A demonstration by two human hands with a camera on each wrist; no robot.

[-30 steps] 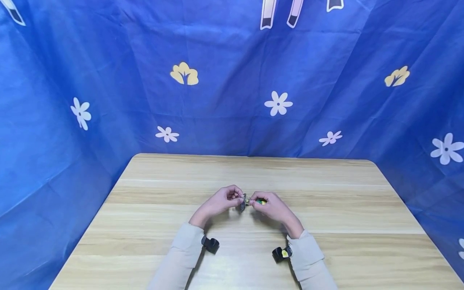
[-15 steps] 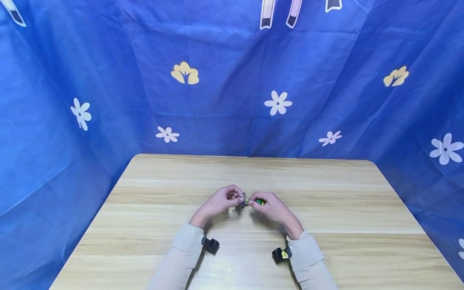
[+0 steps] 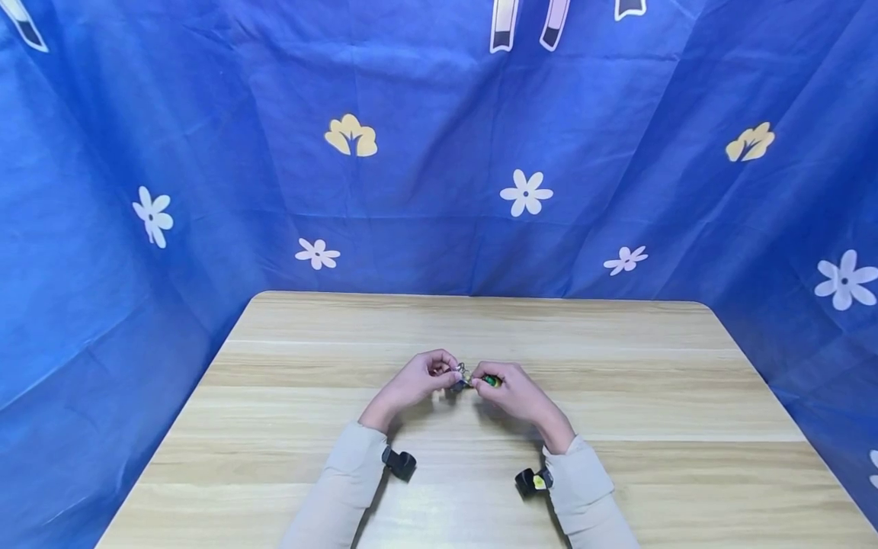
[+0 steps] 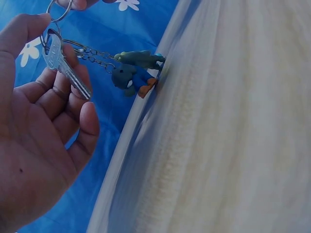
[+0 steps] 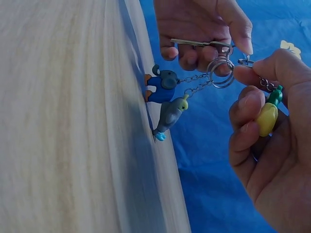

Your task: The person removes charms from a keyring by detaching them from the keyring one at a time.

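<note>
Near the middle of the table, my left hand (image 3: 417, 383) pinches a metal key ring (image 5: 221, 73) between thumb and fingers. A silver key (image 4: 63, 65) hangs from it over the left palm. Two small chains carry a grey elephant charm in blue (image 5: 163, 86) and a grey-green bird charm (image 5: 171, 116), both low by the table surface. Facing it, my right hand (image 3: 513, 390) pinches a smaller ring (image 5: 246, 62) right beside the left thumb tip. From this ring a short chain runs to a yellow charm with a green top (image 5: 268, 116), lying against the right fingers.
The hands work above a light wooden table (image 3: 439, 488). A blue curtain with flower prints (image 3: 411, 191) surrounds its back and sides. Each sleeve has a black wrist camera (image 3: 401, 463) strapped on.
Both hands stay nearly in place. The charms and rings between the fingers have shifted slightly, with the dark charm now lower behind the left fingertips.
</note>
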